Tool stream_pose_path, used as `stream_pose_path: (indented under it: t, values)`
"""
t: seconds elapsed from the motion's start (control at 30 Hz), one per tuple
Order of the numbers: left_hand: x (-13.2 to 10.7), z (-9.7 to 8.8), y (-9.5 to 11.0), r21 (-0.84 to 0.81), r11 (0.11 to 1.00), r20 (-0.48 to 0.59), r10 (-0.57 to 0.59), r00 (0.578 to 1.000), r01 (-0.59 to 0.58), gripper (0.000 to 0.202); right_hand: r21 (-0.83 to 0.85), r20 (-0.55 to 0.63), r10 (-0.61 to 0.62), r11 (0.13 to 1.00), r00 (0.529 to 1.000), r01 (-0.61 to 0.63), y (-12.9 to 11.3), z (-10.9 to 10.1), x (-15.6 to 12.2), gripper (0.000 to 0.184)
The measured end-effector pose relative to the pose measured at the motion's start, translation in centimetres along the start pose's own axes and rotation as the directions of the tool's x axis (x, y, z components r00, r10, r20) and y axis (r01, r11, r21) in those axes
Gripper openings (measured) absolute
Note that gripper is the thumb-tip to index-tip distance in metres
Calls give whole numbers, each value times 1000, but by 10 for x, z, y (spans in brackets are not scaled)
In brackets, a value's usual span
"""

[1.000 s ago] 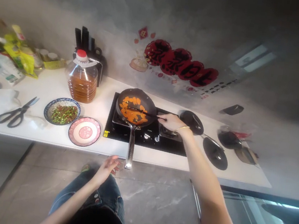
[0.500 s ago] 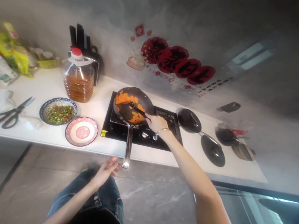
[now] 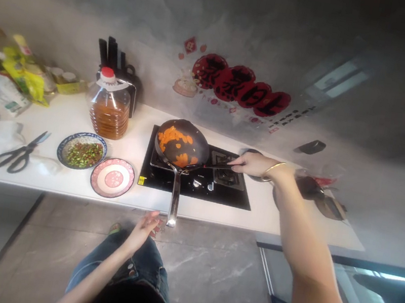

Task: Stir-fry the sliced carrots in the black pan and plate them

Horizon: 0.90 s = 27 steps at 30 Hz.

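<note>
A dark frying pan with orange carrot slices sits on the black cooktop; its steel handle juts over the counter's front edge. My right hand grips the handle of a black spatula whose blade reaches into the pan's right side. My left hand hangs below the counter edge, just left of the pan handle's tip, fingers loosely apart and holding nothing.
On the white counter stand an oil jug, a knife block, a bowl of chopped greens, a pink plate and scissors. Dark lids and utensils lie right of the cooktop. Packets clutter the far left.
My right hand has pulled back to the right with the spatula, away from the pan's middle. The carrots now lie spread toward the pan's left. My left hand has stayed put.
</note>
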<state>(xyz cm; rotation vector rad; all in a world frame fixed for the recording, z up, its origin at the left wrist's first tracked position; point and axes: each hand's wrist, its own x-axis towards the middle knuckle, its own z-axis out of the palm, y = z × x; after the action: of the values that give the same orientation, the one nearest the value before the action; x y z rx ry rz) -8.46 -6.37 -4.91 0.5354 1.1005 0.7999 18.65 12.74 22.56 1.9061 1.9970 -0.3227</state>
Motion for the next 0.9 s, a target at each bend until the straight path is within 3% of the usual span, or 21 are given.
stream_pose_path:
  t: [0.1, 0.27, 0.4, 0.5, 0.63, 0.77, 0.9]
  values:
    - [-1, 3, -3, -13, 1000, -3, -14, 1000, 14, 72, -35, 56, 5, 999, 998, -3, -29, 16, 14, 31]
    - [-5, 6, 3, 15, 1000, 28, -11, 1000, 10, 70, 73, -135, 111, 992, 985, -102, -64, 56, 59, 39]
    - [6, 21, 16, 64, 998, 20, -17, 1000, 16, 65, 122, -165, 22, 993, 986, -2, -82, 72, 78, 43]
    - [19, 39, 29, 29, 998, 82, -49, 995, 47, 55, 70, -131, -81, 993, 988, 91, -88, 66, 66, 43]
    - [30, 63, 44, -130, 980, 196, -122, 973, 149, 50, -23, -96, -73, 997, 993, 71, -78, 40, 23, 42]
    - [32, 76, 49, -122, 980, 142, -136, 980, 154, 41, -73, -49, -58, 996, 997, 54, -57, 17, -16, 39]
    - [31, 81, 44, -187, 972, 93, -126, 988, 142, 38, -128, 27, -77, 989, 997, 80, -51, 25, -22, 39]
